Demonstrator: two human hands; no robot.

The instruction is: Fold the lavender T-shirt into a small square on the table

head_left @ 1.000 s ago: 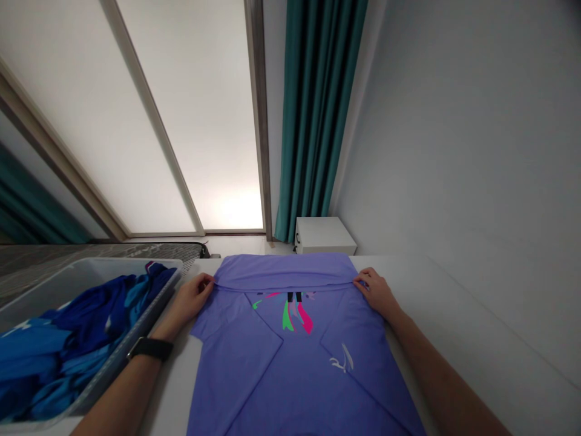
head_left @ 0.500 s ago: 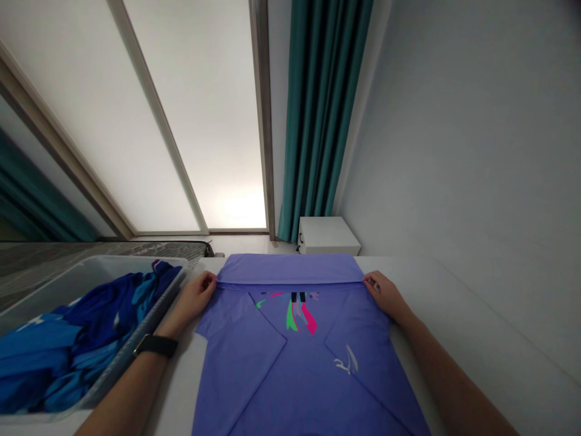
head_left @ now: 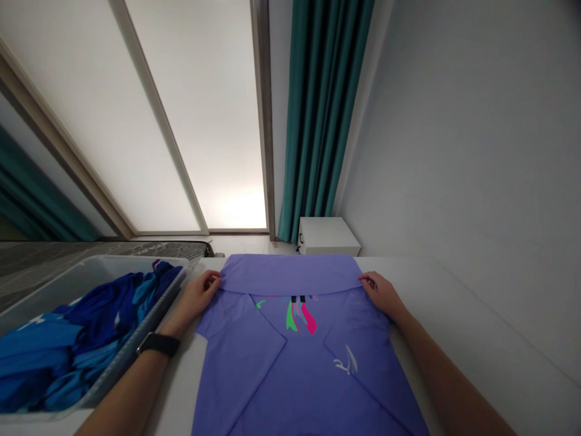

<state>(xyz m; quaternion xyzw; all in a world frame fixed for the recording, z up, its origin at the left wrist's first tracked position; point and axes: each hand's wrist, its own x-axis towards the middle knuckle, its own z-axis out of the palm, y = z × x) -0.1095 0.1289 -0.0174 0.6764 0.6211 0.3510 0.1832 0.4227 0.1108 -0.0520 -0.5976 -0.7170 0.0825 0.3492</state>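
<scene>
So, shirt (head_left: 297,384) btwn L/R hands (head_left: 200,293) (head_left: 382,297), near end unclear

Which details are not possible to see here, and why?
All in the head view:
Near end of the purple shirt: cut off by the bottom edge.
Far part of the colourful print: covered by the folded band.
What lies beneath the blue garments in the bin: hidden by them.
Whether left hand and right hand pinch or only touch the band: too small.

Black wristwatch (head_left: 160,344) (smooth, broad strap) on the left wrist (head_left: 172,327).
</scene>
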